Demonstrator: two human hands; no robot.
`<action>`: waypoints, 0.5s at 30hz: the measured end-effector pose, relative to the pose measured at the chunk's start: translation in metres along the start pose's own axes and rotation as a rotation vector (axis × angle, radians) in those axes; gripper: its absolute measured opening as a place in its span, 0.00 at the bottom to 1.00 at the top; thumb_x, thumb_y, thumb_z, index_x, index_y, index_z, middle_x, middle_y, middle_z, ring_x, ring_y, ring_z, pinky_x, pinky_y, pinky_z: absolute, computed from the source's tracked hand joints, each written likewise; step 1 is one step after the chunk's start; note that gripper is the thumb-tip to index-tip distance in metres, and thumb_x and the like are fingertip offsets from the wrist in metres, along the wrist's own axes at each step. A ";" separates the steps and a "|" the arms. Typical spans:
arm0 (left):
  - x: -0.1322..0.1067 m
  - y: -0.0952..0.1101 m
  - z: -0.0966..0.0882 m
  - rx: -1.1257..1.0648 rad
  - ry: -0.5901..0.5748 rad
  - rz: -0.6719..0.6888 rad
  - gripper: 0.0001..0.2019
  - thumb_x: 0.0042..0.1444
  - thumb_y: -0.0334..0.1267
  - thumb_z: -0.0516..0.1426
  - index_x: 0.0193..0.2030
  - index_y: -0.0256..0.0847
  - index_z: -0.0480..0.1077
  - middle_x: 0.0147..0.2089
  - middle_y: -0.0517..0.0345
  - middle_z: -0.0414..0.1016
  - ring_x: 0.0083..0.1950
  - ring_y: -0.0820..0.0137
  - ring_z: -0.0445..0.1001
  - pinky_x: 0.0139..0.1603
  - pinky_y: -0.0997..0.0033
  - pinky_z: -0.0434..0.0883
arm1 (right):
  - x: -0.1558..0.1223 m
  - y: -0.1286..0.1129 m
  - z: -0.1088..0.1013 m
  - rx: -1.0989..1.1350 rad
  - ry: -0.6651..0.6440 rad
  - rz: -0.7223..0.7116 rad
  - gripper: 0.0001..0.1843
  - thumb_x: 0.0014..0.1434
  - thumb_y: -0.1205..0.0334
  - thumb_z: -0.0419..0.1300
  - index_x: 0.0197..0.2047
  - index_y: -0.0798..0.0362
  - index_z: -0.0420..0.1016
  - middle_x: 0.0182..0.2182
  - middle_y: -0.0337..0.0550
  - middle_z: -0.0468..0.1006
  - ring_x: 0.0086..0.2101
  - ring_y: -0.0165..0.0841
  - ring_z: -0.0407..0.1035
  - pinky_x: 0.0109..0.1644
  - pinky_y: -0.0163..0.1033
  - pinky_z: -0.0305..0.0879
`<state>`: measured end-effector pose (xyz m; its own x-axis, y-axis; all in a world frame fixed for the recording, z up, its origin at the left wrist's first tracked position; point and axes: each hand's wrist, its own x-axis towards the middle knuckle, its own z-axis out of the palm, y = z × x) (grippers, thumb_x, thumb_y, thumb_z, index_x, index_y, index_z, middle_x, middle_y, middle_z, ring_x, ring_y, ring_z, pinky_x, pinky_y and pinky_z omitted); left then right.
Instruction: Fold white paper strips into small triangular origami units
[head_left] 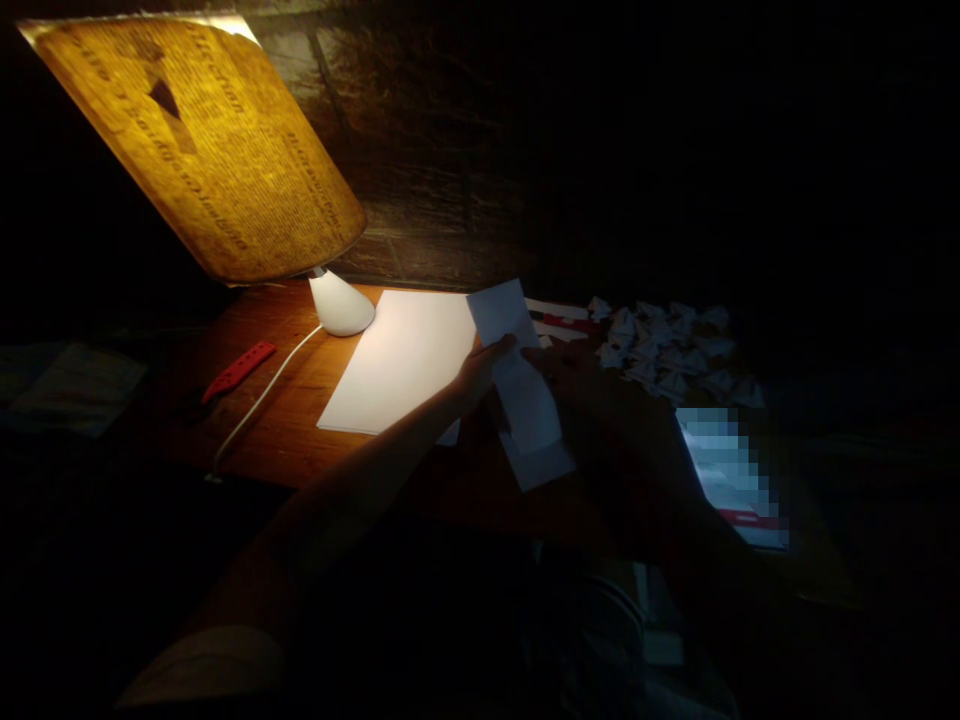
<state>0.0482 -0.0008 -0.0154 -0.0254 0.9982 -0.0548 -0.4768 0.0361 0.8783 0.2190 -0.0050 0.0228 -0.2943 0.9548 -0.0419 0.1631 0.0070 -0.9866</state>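
A long white paper strip (517, 385), partly folded over at its lower end, is held up above the table's front edge. My left hand (480, 368) grips its left side, with the thumb lying across the front. On the opposite edge my right hand (559, 365) pinches the paper, though most of that hand is lost in shadow. Behind the left hand lies a stack of white paper sheets (405, 350). Several small folded paper pieces (667, 350) are heaped to the right, beyond the right hand.
A lit lamp with a printed shade (210, 150) stands at the left on a white base (341, 303), its cord (266, 385) crossing the wooden table (300, 455). A red-handled knife (238, 371) lies nearby. A glowing screen (724, 475) sits right. Behind is a brick wall (420, 190).
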 end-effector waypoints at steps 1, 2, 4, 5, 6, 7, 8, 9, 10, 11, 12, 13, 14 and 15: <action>0.000 0.001 0.001 -0.005 0.004 0.000 0.24 0.44 0.50 0.75 0.42 0.40 0.75 0.36 0.52 0.83 0.43 0.56 0.83 0.46 0.58 0.78 | -0.001 -0.001 0.000 0.007 -0.024 0.023 0.27 0.57 0.35 0.68 0.23 0.48 0.71 0.22 0.40 0.74 0.26 0.34 0.68 0.29 0.39 0.63; 0.000 0.002 0.001 -0.010 0.005 -0.001 0.25 0.44 0.51 0.75 0.41 0.40 0.75 0.36 0.52 0.83 0.42 0.56 0.83 0.45 0.58 0.78 | -0.001 -0.001 0.001 0.011 -0.042 0.042 0.27 0.56 0.34 0.68 0.24 0.48 0.72 0.22 0.40 0.74 0.25 0.34 0.68 0.29 0.39 0.63; 0.000 0.003 0.003 -0.020 0.003 0.000 0.25 0.43 0.51 0.76 0.41 0.40 0.74 0.36 0.51 0.83 0.41 0.56 0.83 0.45 0.58 0.78 | -0.001 -0.001 0.001 0.002 -0.050 0.063 0.27 0.54 0.33 0.69 0.24 0.48 0.73 0.22 0.40 0.74 0.24 0.34 0.68 0.28 0.39 0.62; 0.000 0.004 0.003 -0.024 0.004 0.002 0.25 0.42 0.51 0.76 0.40 0.39 0.74 0.36 0.51 0.84 0.41 0.57 0.83 0.46 0.58 0.78 | -0.001 -0.001 0.002 -0.011 -0.035 0.056 0.27 0.55 0.34 0.69 0.23 0.48 0.72 0.21 0.40 0.74 0.24 0.34 0.67 0.27 0.39 0.61; 0.000 0.004 0.003 -0.028 0.007 0.003 0.25 0.42 0.50 0.76 0.41 0.39 0.74 0.37 0.51 0.84 0.41 0.57 0.83 0.46 0.57 0.79 | 0.000 0.000 0.002 -0.028 -0.014 0.041 0.27 0.55 0.35 0.69 0.23 0.48 0.71 0.21 0.40 0.73 0.24 0.33 0.67 0.27 0.39 0.61; -0.001 0.004 0.003 -0.030 0.013 0.004 0.26 0.42 0.50 0.76 0.41 0.39 0.74 0.37 0.51 0.84 0.40 0.57 0.83 0.46 0.57 0.79 | 0.001 0.001 0.002 -0.046 0.000 0.026 0.27 0.56 0.36 0.69 0.23 0.48 0.70 0.21 0.39 0.73 0.24 0.33 0.67 0.27 0.39 0.60; 0.000 0.004 0.003 -0.030 0.020 0.001 0.27 0.41 0.50 0.77 0.41 0.39 0.74 0.37 0.51 0.84 0.41 0.57 0.83 0.47 0.57 0.79 | 0.001 0.001 0.001 -0.062 0.006 0.014 0.26 0.57 0.37 0.69 0.23 0.48 0.71 0.21 0.39 0.73 0.24 0.33 0.67 0.28 0.39 0.60; 0.000 0.004 0.003 -0.028 0.026 -0.003 0.27 0.41 0.51 0.77 0.42 0.39 0.74 0.38 0.50 0.84 0.41 0.57 0.83 0.47 0.57 0.79 | 0.002 0.002 0.001 -0.075 0.007 0.006 0.26 0.57 0.37 0.69 0.23 0.48 0.71 0.21 0.39 0.73 0.24 0.33 0.67 0.28 0.39 0.61; 0.000 0.004 0.003 -0.023 0.031 -0.008 0.27 0.41 0.51 0.77 0.42 0.39 0.74 0.38 0.50 0.84 0.42 0.56 0.83 0.47 0.57 0.78 | 0.002 0.002 0.001 -0.085 0.010 0.003 0.25 0.57 0.37 0.69 0.24 0.49 0.72 0.22 0.40 0.74 0.24 0.33 0.67 0.27 0.39 0.61; 0.000 0.003 0.002 -0.018 0.034 -0.010 0.27 0.42 0.51 0.76 0.42 0.39 0.74 0.39 0.49 0.84 0.42 0.56 0.83 0.47 0.57 0.78 | 0.002 0.003 0.000 -0.091 0.011 0.006 0.25 0.57 0.37 0.69 0.24 0.49 0.73 0.22 0.40 0.75 0.24 0.33 0.67 0.27 0.39 0.61; 0.000 0.003 0.002 -0.013 0.033 -0.011 0.27 0.43 0.52 0.76 0.43 0.39 0.74 0.39 0.49 0.84 0.43 0.55 0.84 0.47 0.56 0.78 | 0.002 0.003 0.000 -0.092 0.013 0.011 0.25 0.56 0.37 0.69 0.25 0.50 0.73 0.22 0.40 0.75 0.24 0.33 0.67 0.27 0.39 0.61; 0.000 0.003 0.002 -0.009 0.029 -0.010 0.26 0.44 0.52 0.75 0.43 0.39 0.74 0.39 0.49 0.84 0.44 0.54 0.84 0.48 0.56 0.78 | 0.002 0.002 0.000 -0.087 0.014 0.015 0.25 0.56 0.37 0.69 0.25 0.50 0.74 0.22 0.40 0.75 0.24 0.32 0.67 0.26 0.38 0.60; 0.000 0.003 0.002 -0.008 0.026 -0.008 0.26 0.44 0.52 0.75 0.43 0.39 0.74 0.38 0.50 0.84 0.45 0.54 0.84 0.48 0.56 0.78 | 0.002 0.002 0.001 -0.077 0.015 0.016 0.25 0.55 0.37 0.69 0.25 0.50 0.74 0.21 0.39 0.75 0.24 0.32 0.67 0.26 0.38 0.60; 0.000 0.003 0.002 -0.009 0.023 -0.004 0.26 0.45 0.52 0.75 0.44 0.39 0.74 0.38 0.50 0.84 0.45 0.53 0.84 0.49 0.56 0.78 | 0.001 0.001 0.001 -0.063 0.013 0.015 0.25 0.55 0.37 0.69 0.25 0.51 0.74 0.21 0.39 0.75 0.24 0.32 0.67 0.25 0.38 0.60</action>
<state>0.0490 -0.0003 -0.0121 -0.0438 0.9966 -0.0697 -0.4847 0.0398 0.8738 0.2179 -0.0042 0.0213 -0.2788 0.9588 -0.0544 0.2270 0.0107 -0.9738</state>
